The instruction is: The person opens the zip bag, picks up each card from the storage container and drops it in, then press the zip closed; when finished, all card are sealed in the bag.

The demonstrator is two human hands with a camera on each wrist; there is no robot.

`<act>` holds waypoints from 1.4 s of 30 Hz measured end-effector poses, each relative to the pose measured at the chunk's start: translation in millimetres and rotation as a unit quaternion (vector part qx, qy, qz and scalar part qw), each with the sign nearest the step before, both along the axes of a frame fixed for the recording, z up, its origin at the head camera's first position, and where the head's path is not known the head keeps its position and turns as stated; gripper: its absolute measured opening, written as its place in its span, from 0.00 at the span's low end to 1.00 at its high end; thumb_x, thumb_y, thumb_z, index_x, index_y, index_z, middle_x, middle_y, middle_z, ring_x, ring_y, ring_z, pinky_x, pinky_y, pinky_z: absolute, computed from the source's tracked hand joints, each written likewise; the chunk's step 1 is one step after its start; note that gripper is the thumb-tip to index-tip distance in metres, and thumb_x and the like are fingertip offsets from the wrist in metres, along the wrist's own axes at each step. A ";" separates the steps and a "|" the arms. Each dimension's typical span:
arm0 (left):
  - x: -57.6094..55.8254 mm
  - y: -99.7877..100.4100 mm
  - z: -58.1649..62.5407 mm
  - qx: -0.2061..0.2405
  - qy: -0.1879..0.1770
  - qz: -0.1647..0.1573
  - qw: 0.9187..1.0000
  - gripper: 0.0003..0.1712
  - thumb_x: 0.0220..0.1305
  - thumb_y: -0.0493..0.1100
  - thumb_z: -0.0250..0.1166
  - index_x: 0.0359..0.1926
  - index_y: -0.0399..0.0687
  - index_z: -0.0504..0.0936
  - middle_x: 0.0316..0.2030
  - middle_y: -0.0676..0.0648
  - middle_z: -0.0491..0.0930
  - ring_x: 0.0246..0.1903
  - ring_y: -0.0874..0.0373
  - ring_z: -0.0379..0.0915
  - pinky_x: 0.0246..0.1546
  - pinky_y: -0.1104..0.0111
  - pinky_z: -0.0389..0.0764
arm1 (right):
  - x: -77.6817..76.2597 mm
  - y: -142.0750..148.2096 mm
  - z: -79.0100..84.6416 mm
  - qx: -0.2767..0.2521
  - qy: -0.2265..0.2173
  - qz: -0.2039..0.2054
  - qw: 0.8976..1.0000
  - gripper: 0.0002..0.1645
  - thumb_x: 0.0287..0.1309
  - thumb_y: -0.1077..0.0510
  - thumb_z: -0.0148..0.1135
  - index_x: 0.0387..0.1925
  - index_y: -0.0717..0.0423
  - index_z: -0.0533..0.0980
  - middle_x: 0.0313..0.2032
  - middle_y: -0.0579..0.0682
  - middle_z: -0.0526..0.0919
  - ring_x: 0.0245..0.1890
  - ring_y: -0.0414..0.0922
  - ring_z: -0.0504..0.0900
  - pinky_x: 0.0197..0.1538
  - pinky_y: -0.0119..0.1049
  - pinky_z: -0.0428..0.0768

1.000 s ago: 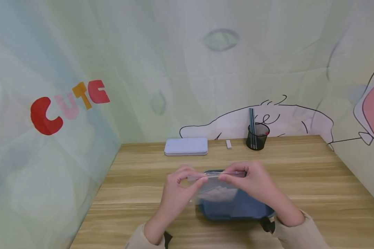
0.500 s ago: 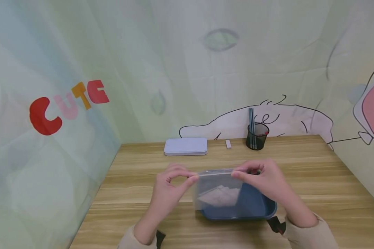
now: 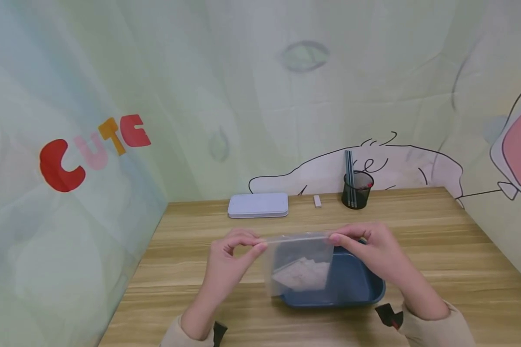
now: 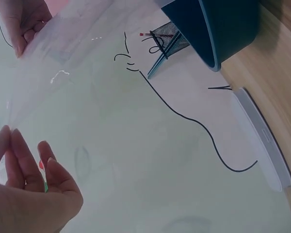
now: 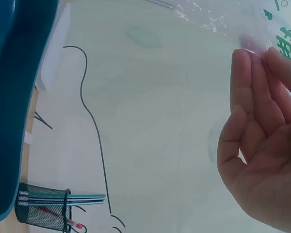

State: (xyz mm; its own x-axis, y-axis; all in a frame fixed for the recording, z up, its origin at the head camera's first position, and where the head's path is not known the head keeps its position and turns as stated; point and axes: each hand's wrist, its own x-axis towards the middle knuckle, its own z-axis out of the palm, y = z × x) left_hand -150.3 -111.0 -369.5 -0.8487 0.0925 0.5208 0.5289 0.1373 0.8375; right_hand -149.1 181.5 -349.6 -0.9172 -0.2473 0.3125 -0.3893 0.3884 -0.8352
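A see-through plastic bag (image 3: 298, 248) hangs upright between both hands, with flat white pieces (image 3: 306, 275) lying in its lower part; their kind is hard to tell. My left hand (image 3: 231, 262) pinches the bag's top left corner between thumb and fingertips. At the top right corner my right hand (image 3: 375, 250) pinches it the same way. Behind and below the bag stands a dark blue tray (image 3: 358, 282) on the table, partly covered by it. The left wrist view has the bag's clear film (image 4: 63, 73) stretched between the two hands.
Along the back of the wooden table (image 3: 191, 270) lie a pale flat case (image 3: 258, 205) and a small white eraser (image 3: 317, 201). A black mesh cup (image 3: 357, 193) holding several pencils stands to their right. A printed curtain (image 3: 199, 96) closes off the back and sides.
My hands have moved apart, the left one leftward and the right one rightward, drawing the bag's top edge straight. The white pieces inside show more plainly now.
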 end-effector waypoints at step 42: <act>-43.8 -41.4 -25.5 0.059 -0.207 0.115 0.970 0.18 0.75 0.50 0.48 0.51 0.38 0.64 0.26 0.41 0.82 0.12 0.56 0.74 0.12 0.67 0.78 | 30.3 -76.8 -77.7 0.033 0.042 0.096 0.994 0.39 0.49 0.50 0.74 0.62 0.38 0.67 0.40 0.37 0.77 0.28 0.32 0.78 0.28 0.31 0.80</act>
State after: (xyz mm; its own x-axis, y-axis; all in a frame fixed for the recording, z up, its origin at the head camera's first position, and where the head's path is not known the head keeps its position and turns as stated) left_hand -194.1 -152.4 -395.1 -0.9783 -0.1641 0.1263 0.1104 0.1026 0.9886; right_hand -118.8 104.7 -427.2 -0.8220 -0.4378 0.3641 -0.5296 0.3530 -0.7713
